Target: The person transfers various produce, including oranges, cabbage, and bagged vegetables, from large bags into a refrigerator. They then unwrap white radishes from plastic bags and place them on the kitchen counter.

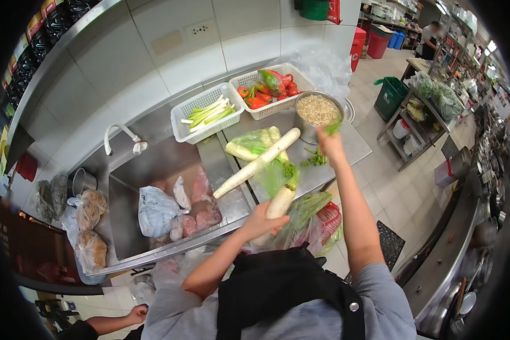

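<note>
My left hand [260,222] is wrapped round a white daikon radish [280,203], whose leafy green top points away from me over the counter edge. My right hand [330,143] is closed on some green leaves [333,128], slightly blurred, beside the rim of a metal pot [307,131] filled with pale, shredded-looking bits. A longer daikon [258,162] lies across the steel counter [345,152], against a green plastic bag [245,143] with pale vegetables inside. Loose green leaves [314,157] rest on the counter below my right hand.
A sink [133,175] at left holds bagged and reddish packages. White baskets hold green-white stalks [209,113] and red peppers [260,102]. Bagged greens [309,212] hang below the counter edge. Another person's hand [137,313] shows at lower left; a person [429,41] stands far back.
</note>
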Action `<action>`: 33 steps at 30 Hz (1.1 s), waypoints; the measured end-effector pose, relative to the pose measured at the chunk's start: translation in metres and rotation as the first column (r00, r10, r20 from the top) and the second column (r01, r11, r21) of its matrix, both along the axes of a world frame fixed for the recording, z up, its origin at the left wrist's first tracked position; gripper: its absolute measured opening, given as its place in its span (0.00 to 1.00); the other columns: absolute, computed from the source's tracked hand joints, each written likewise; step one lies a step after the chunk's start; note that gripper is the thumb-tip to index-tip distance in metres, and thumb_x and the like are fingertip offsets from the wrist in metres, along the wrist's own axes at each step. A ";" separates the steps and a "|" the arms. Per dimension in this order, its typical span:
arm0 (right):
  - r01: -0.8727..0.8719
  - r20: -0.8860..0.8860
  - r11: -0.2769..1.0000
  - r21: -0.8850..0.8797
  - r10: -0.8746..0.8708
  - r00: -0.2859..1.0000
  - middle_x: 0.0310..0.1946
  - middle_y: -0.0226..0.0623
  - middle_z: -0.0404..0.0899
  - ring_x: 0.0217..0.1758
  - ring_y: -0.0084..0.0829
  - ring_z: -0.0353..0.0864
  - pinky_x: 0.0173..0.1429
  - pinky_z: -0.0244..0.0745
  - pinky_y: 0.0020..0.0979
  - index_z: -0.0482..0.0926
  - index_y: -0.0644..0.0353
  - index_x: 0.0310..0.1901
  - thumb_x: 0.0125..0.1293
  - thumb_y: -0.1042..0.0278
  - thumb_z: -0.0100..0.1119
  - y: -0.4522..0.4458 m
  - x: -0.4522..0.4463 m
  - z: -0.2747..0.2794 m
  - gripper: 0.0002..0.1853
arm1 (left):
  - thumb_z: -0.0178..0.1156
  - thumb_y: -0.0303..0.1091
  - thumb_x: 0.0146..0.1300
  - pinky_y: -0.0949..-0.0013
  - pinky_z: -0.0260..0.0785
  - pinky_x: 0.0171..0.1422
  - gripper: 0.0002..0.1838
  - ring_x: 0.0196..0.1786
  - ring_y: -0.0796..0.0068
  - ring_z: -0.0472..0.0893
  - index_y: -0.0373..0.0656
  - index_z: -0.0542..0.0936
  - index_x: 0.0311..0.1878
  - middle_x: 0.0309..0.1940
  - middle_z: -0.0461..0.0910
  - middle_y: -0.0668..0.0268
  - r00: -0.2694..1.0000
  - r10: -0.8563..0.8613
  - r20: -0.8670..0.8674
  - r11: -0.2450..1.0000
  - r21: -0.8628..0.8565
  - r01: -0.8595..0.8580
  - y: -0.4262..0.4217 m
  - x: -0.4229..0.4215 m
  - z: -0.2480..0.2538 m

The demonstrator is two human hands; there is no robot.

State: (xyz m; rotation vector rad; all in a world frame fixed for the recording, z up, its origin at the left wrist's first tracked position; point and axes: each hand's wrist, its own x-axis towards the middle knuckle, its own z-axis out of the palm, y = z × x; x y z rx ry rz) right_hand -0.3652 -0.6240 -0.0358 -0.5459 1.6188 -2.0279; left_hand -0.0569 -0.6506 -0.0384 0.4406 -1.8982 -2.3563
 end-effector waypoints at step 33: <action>0.078 -0.645 0.650 0.756 0.718 0.261 0.24 0.50 0.81 0.28 0.48 0.83 0.35 0.78 0.48 0.76 0.64 0.39 0.56 0.44 0.62 0.027 0.086 0.017 0.26 | 0.58 0.16 0.45 0.40 0.42 0.76 0.24 0.61 0.59 0.73 0.49 0.81 0.47 0.48 0.76 0.64 0.819 0.493 -0.295 0.092 -0.918 -0.386 -0.048 0.071 -0.072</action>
